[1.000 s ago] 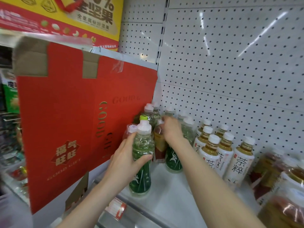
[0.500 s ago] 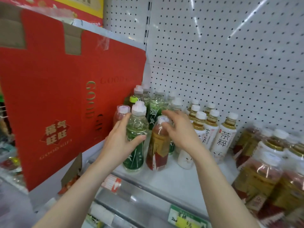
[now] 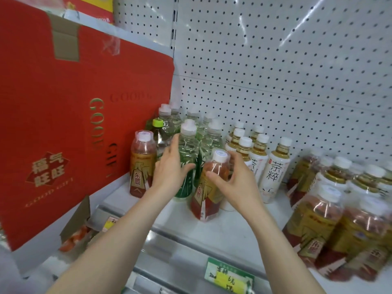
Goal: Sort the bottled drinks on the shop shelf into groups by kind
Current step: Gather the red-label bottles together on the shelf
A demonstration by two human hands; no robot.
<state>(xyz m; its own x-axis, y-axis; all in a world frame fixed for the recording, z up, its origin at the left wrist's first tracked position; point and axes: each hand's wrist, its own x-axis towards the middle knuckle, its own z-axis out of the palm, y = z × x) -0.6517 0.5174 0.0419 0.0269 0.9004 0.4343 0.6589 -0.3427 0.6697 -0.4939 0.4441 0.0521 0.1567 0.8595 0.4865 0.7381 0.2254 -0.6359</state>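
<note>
Pulled forward since half a second ago, the red-and-gold bottle (image 3: 209, 187) now stands nearer the shelf (image 3: 233, 225) lip, on the far side of the green bottle (image 3: 187, 164) from the red gift box (image 3: 63, 124). It looks singled out from the green group, probably to join its own kind. The right hand (image 3: 235, 183) curls around its shoulder, thumb in front and fingers behind. The left hand (image 3: 171, 168) grips the upright green bottle, with one more red-and-gold stray (image 3: 142, 164) just beside the box.
</note>
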